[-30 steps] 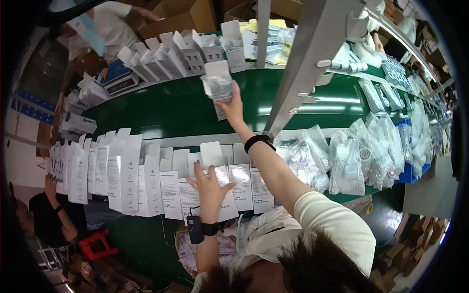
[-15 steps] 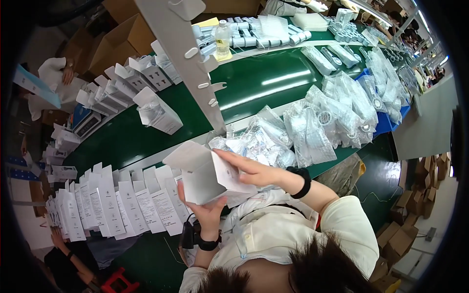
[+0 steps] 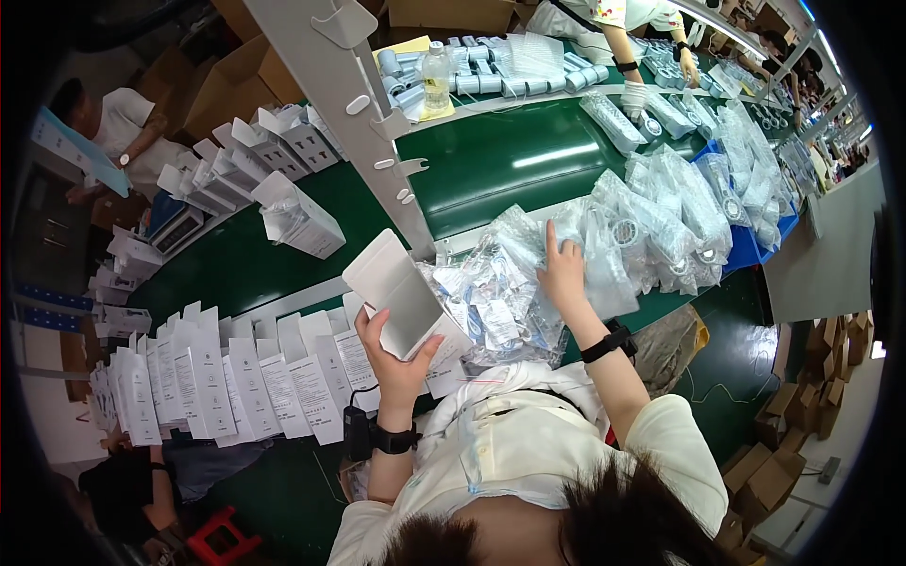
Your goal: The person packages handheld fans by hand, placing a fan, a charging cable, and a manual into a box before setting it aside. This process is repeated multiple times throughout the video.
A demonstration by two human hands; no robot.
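Observation:
My left hand [image 3: 400, 366] grips an open white cardboard box [image 3: 408, 300], thumb on one side and fingers on the other. The box's flap stands up and its inside faces me, with nothing visible in it. My right hand [image 3: 564, 275] is off the box, over the bubble-wrapped packages [image 3: 612, 274]. Its index finger stretches out and the other fingers bend loosely, with nothing held; whether they touch the wrap I cannot tell. Between my hands lies a heap of small clear bags [image 3: 493, 307] with white and blue contents.
Open white boxes [image 3: 247, 389] stand in a row at the left. Another filled box [image 3: 300, 219] sits beyond the grey post [image 3: 357, 113]. A blue bin [image 3: 746, 247] of wrapped packages is at the right. Across the green table [image 3: 500, 160], a co-worker's arm [image 3: 623, 57] reaches among grey devices.
My right hand has left the box and moved right to the bubble-wrapped packages. The left hand keeps the box, now tilted differently. A co-worker's arms have come in across the table.

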